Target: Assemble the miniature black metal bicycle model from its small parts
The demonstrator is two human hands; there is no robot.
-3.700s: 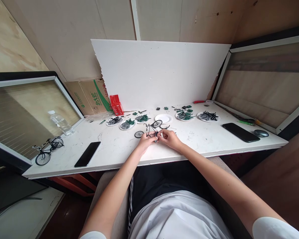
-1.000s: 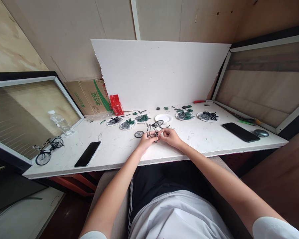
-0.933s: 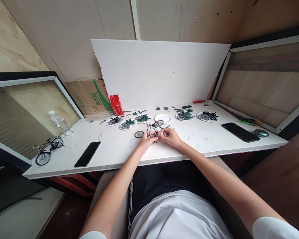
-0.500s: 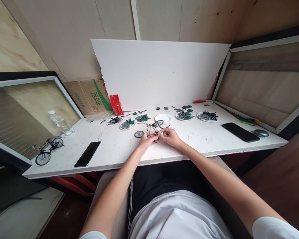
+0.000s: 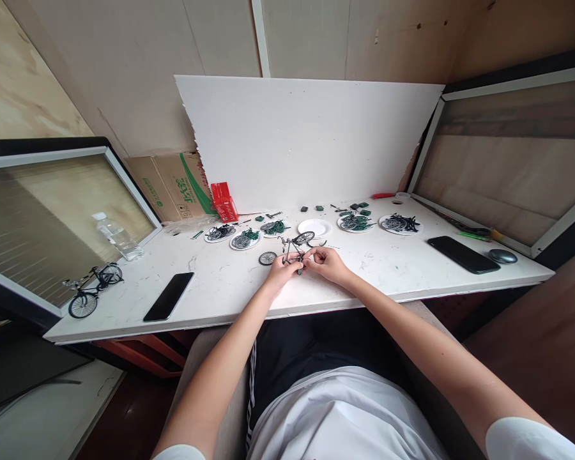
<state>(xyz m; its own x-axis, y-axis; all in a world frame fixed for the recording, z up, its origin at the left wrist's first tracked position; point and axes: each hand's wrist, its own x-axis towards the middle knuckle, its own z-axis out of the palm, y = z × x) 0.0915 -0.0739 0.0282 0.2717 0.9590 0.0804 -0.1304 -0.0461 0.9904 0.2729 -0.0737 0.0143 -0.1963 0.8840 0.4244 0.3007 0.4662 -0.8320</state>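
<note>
from my seat at the feed, the small bicycle model at frame centre is partly covered by the left hand and right hand, so i can't tell which part the fingertips pinch or how firmly. the bits on the paper plates above them are too small to sort out. the print on the cardboard box at centre left is unreadable. both shoulders are cut off by the bottom edge.
</note>
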